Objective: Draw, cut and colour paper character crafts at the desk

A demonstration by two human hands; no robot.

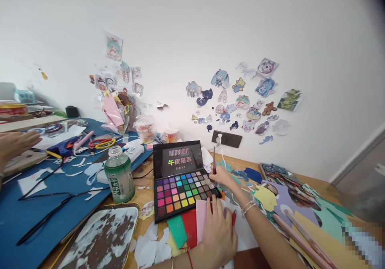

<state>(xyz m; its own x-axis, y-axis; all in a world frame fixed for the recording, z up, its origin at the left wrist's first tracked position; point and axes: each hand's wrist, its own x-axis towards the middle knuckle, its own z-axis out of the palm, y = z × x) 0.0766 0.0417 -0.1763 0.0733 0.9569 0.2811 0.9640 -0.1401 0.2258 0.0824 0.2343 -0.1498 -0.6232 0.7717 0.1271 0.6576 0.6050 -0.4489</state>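
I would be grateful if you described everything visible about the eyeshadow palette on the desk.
The eyeshadow palette lies open on the wooden desk, its black lid standing up behind the tray and printed "MIDNIGHT" with coloured characters and "HDKT". The tray holds rows of small square pans: purples, blues, greens, pinks, oranges, yellows, browns. The case looks like black card or plastic. The left hand rests at its near right corner on coloured paper sheets; the right hand, holding a brush upright, is at its right edge.
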